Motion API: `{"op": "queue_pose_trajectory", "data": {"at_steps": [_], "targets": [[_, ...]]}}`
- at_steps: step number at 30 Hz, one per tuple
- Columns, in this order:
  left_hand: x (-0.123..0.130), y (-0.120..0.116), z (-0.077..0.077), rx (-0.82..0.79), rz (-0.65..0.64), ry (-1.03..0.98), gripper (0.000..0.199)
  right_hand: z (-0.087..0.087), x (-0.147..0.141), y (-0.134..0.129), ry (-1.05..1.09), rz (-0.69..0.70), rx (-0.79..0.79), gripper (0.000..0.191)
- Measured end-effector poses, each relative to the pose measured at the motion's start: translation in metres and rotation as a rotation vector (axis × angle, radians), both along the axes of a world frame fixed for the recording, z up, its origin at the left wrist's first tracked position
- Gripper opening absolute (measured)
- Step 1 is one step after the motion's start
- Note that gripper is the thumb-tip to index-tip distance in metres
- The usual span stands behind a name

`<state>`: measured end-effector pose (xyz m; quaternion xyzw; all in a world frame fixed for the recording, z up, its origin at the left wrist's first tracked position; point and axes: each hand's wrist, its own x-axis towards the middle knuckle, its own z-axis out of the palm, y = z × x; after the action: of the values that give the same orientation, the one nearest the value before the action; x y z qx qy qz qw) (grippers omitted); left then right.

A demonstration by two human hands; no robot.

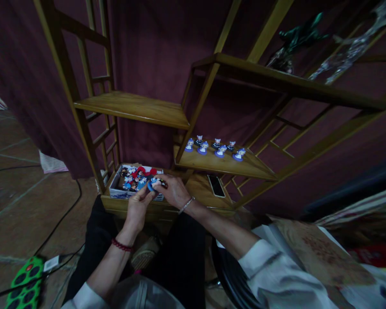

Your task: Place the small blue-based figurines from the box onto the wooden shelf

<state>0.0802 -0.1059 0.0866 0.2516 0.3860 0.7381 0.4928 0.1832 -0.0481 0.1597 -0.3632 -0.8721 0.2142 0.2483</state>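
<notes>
Between both hands, just over the front right of a box, is a small figurine [155, 183] with a blue base. My left hand [140, 205] pinches it by the base from the left. From the right, my right hand [175, 191] closes its fingers on its upper part, hiding some of it. The open cardboard box [116, 192] holds several red, blue, white and dark figurines [134, 178]. Two rows of small figurines stand on the shelf at the right: purple-and-white ones [221, 151] in front, dark-based ones [216, 143] behind.
A phone [216, 186] lies on the lower board right of my hands. Above are a wooden shelf [133, 107] and a higher one [276, 79] bearing a green ornament [304, 34]. A green power strip [25, 285] with cables lies on the floor. A black stool [227, 274] stands at right.
</notes>
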Motion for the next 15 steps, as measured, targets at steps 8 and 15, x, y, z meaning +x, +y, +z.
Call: {"op": "queue_pose_trajectory", "data": {"at_steps": [8, 15], "targets": [[-0.001, 0.0004, -0.0008, 0.02, -0.053, -0.078, 0.034, -0.0016, 0.0036, 0.0033, -0.018, 0.07, 0.091, 0.028], [-0.0014, -0.0057, 0.0012, 0.049, -0.121, -0.212, 0.024, 0.0025, 0.0083, 0.0084, -0.034, 0.234, 0.119, 0.028]]}}
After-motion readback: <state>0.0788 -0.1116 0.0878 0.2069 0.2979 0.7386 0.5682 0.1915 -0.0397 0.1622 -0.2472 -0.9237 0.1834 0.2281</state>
